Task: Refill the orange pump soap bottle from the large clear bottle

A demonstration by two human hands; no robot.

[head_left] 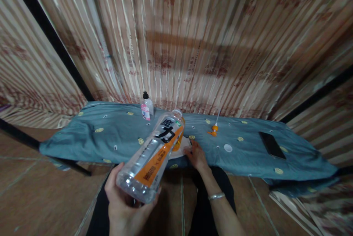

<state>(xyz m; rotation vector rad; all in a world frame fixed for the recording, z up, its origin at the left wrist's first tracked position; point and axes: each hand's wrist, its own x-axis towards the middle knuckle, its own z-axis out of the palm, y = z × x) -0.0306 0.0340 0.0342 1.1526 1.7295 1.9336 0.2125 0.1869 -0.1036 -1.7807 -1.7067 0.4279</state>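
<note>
My left hand (pixel 124 203) grips the base of a clear plastic bottle (pixel 154 151) with an orange and black label. The bottle is tipped forward, its open mouth over a white cloth or tissue (pixel 183 147) on the blue-grey sheet (pixel 82 140). My right hand (pixel 196 155), with a silver bracelet on the wrist, rests on the edge of that white piece, fingers bent onto it. A round white cap (pixel 228 148) lies on the sheet to the right of my right hand.
A small pump bottle (pixel 146 107) with a black top stands at the sheet's far edge. An orange spray nozzle with a thin tube (pixel 213 129) and a dark phone (pixel 271 145) lie further right. Striped bamboo mats rise behind; brown floor tiles lie below.
</note>
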